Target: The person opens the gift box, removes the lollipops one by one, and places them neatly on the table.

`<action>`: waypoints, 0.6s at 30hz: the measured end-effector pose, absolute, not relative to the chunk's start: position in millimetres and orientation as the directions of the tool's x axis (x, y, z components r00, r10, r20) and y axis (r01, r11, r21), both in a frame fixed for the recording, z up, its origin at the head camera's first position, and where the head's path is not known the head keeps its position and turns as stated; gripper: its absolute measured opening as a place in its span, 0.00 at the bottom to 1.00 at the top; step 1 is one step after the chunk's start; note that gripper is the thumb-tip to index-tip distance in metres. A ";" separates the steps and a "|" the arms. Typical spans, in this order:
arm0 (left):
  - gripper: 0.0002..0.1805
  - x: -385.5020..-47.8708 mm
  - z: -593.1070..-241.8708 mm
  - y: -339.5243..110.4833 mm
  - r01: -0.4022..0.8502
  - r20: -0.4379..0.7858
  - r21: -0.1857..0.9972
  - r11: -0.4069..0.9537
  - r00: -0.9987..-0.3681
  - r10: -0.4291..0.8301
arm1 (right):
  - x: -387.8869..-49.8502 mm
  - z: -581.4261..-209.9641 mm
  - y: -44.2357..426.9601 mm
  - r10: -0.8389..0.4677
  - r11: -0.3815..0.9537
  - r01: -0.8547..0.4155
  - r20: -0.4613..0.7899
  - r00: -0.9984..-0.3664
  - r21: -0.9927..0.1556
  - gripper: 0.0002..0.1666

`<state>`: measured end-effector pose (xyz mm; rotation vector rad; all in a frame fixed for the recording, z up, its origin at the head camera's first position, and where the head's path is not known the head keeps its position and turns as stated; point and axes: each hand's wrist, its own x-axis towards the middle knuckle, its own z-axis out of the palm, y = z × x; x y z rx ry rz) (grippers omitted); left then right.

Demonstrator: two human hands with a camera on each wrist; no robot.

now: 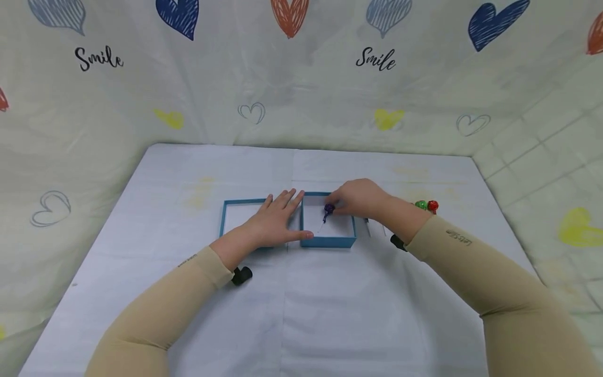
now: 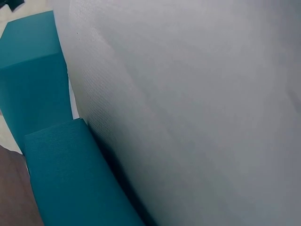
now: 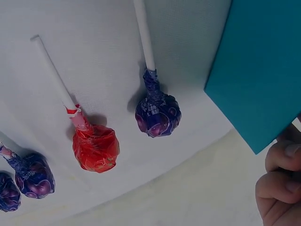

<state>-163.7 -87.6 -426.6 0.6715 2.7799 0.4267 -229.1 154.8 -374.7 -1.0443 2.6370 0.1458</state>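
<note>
My left hand (image 1: 278,222) lies with fingers spread across the adjoining sides of two blue boxes, the left box (image 1: 222,220) and the right box (image 1: 328,242). Its thumb extends over the right box's near wall. Inside the right box, my right hand (image 1: 360,198) pinches a purple-wrapped lollipop (image 1: 328,209) near its candy head, the stick slanting toward me. In the right wrist view curled fingers (image 3: 280,181) show beside the teal box wall (image 3: 258,70); the pinched lollipop is hidden there. Two teal box walls (image 2: 35,89) appear in the left wrist view.
Outside the right box lie a purple lollipop (image 3: 158,115), a red lollipop (image 3: 96,148) and further purple ones (image 3: 35,176). A green lollipop (image 1: 421,204) shows beyond my right forearm. White cloth (image 1: 353,314) covers the table; a printed curtain (image 1: 311,78) hangs behind it.
</note>
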 end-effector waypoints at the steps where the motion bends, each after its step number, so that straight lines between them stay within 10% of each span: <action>1: 0.61 -163.9 -426.4 -87.6 0.404 -0.170 0.336 0.851 -0.862 0.477 | -228.6 -374.5 153.4 -0.652 0.724 -0.690 -0.320 -0.688 0.008 0.20; 18: 0.61 -164.4 -426.2 -88.4 0.404 -0.179 0.341 0.849 -0.858 0.481 | -224.6 -379.8 141.7 -0.705 0.636 -0.765 -0.328 -0.628 0.099 0.15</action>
